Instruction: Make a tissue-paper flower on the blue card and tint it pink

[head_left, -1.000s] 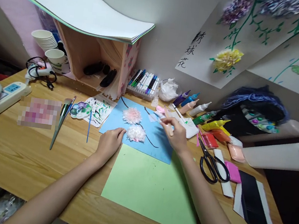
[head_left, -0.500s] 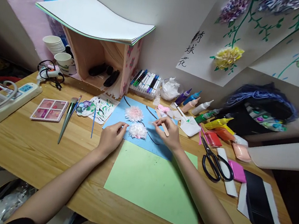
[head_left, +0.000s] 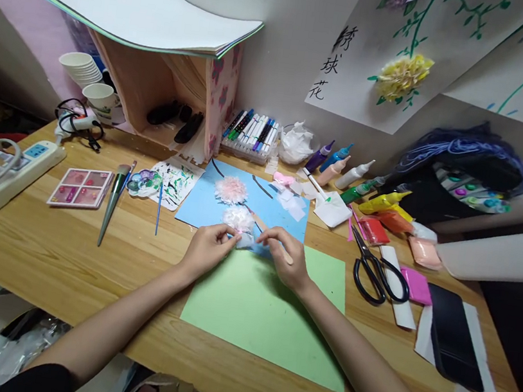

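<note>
A blue sheet of paper [head_left: 192,204] bears a fluffy pink paper flower [head_left: 230,189] and a white one [head_left: 239,218] in front of it. My left hand [head_left: 210,248] is closed, its thumb and forefinger pinching a small piece of white tissue paper [head_left: 245,241] just below the white flower. Close by on the right, my right hand [head_left: 288,261] is closed around a flat wooden craft stick [head_left: 258,223], which points up toward the flowers. Its fingertips are bent near the tissue piece. Under both wrists lies a green sheet [head_left: 264,316].
Black-handled scissors [head_left: 372,273], a dark phone [head_left: 456,337] and clay packets [head_left: 373,230] lie on the right. Paint bottles [head_left: 333,170] and a marker box [head_left: 250,136] stand at the back. A brush [head_left: 111,207], a palette [head_left: 80,188] and a power strip [head_left: 15,178] are left.
My right hand has come down and left from the blue sheet's right part to the white flower's lower edge. A tissue piece now shows between my hands. The view has shifted slightly.
</note>
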`<action>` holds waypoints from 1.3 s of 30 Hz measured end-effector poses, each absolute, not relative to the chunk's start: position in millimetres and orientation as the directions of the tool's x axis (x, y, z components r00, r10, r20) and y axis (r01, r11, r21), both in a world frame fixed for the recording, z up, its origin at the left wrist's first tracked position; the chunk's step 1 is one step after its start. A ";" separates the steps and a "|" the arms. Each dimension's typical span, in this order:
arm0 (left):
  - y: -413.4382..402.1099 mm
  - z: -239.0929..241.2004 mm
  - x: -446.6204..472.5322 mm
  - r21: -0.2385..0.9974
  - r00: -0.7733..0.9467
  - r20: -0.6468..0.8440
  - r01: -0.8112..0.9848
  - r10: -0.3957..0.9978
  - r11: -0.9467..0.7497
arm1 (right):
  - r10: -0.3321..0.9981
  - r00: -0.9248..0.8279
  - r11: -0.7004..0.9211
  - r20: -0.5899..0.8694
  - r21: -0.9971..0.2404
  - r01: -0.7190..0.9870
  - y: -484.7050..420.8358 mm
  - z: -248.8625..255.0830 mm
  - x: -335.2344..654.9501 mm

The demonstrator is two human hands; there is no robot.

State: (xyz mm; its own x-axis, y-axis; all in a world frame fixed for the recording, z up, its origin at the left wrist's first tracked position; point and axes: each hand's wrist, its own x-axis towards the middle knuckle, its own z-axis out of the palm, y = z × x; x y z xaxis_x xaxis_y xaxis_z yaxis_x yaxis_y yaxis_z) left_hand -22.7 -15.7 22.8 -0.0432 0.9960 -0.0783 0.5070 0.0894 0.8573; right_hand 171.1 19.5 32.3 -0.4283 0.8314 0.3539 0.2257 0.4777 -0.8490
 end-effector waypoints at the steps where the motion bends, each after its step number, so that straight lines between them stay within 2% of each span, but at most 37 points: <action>1: -14.8 21.0 -22.2 0.841 -0.068 -0.063 0.533 0.996 0.089 | 0.807 -0.428 0.521 0.406 -0.831 0.195 18.4 31.9 173.3; 4: -12.6 17.5 -19.7 0.792 -0.117 -0.018 0.604 0.993 0.085 | 0.730 -0.463 0.614 0.503 -0.780 0.121 15.8 30.3 176.8; 9: -11.0 18.6 -16.5 0.742 -0.136 0.003 0.664 0.991 0.089 | 0.658 -0.533 0.692 0.531 -0.705 0.152 17.8 25.4 172.3; 18: -10.4 24.4 -18.4 0.718 -0.167 0.029 0.689 0.985 0.096 | 0.676 -0.588 0.681 0.445 -0.681 0.268 22.4 21.6 165.4; 25: -0.3 26.6 -43.7 0.660 -0.291 0.036 0.726 0.956 0.196 | 0.675 -0.581 0.683 0.455 -0.682 0.260 29.1 21.4 159.5; 28: 3.5 24.4 -50.9 0.615 -0.309 0.027 0.755 0.951 0.228 | 0.753 -0.540 0.590 0.376 -0.749 0.301 34.4 28.0 152.3; 32: 5.5 22.4 -52.1 0.553 -0.299 0.011 0.797 0.954 0.243 | 0.898 -0.416 0.304 0.142 -0.884 0.356 48.9 44.2 135.7; 35: 5.6 22.7 -51.6 0.536 -0.276 0.008 0.813 0.961 0.229 | 0.927 -0.376 0.139 -0.014 -0.916 0.375 69.0 54.3 121.3; 39: 5.4 23.1 -52.5 0.536 -0.251 -0.005 0.816 0.968 0.214 | 0.920 -0.378 0.071 -0.103 -0.905 0.420 96.8 57.2 106.8</action>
State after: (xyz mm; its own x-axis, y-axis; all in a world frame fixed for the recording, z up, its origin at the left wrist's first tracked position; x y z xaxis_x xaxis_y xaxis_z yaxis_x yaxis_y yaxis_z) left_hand -52.5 5.4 23.1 -0.2508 0.9680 -0.0053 0.8163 0.2145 0.5363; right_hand 106.8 96.8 57.2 -0.3781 0.9200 -0.1031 0.4203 0.0714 -0.9046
